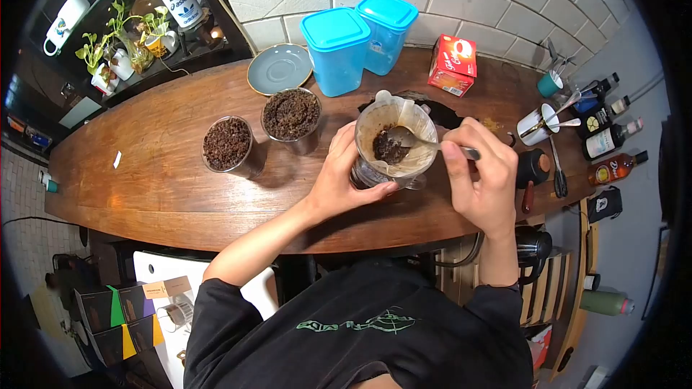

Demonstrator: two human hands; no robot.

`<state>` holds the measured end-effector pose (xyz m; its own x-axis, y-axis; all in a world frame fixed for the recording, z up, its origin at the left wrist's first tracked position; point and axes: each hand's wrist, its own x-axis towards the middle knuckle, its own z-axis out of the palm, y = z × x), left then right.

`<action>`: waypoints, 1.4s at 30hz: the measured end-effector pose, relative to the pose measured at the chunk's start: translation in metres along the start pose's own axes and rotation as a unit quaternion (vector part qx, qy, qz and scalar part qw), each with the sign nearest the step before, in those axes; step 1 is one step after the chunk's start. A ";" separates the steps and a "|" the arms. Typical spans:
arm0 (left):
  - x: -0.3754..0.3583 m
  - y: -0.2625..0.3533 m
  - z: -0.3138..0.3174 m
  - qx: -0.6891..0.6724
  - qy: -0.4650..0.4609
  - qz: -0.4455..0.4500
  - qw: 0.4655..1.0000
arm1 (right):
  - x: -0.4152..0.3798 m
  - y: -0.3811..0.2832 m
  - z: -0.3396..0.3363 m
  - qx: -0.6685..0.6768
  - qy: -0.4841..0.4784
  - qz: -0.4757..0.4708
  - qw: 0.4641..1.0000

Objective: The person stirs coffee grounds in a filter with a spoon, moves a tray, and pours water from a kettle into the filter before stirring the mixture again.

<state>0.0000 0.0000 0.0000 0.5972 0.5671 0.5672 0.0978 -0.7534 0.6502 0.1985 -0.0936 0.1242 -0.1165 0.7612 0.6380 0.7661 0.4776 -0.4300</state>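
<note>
My left hand is wrapped around the side of a clear coffee dripper set on a glass vessel. Inside it sits a paper filter with dark, wet-looking coffee grounds at the bottom. Between the fingers and thumb of my right hand is the handle of a metal spoon, its bowl down in the filter at the grounds. Left of the dripper stand two clear glasses, one nearer and one farther, both filled with dark brown crumbly grounds.
Behind are a grey saucer, two blue-lidded containers and a red box. To the right stand a white mug with utensils, a dark grinder-like object and several bottles. A kettle sits below the counter edge.
</note>
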 end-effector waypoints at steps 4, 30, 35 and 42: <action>-0.001 0.002 0.005 -0.025 0.007 -0.017 1.000 | -0.001 -0.005 -0.006 0.045 0.005 0.009 0.999; 0.000 0.001 -0.001 -0.021 -0.006 -0.027 0.999 | 0.002 0.004 -0.002 -0.044 -0.001 -0.046 0.998; 0.000 0.001 -0.001 -0.019 0.002 -0.016 1.000 | -0.003 0.003 0.000 -0.005 -0.057 -0.052 0.997; 0.001 0.003 -0.002 -0.026 -0.002 -0.023 0.999 | -0.001 -0.003 -0.007 0.024 0.016 -0.034 0.999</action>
<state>-0.0007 -0.0009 0.0041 0.5958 0.5996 0.5344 0.0836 -0.7081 0.7012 0.2011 -0.0992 0.1296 -0.1466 0.7121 0.6866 0.7255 0.5493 -0.4147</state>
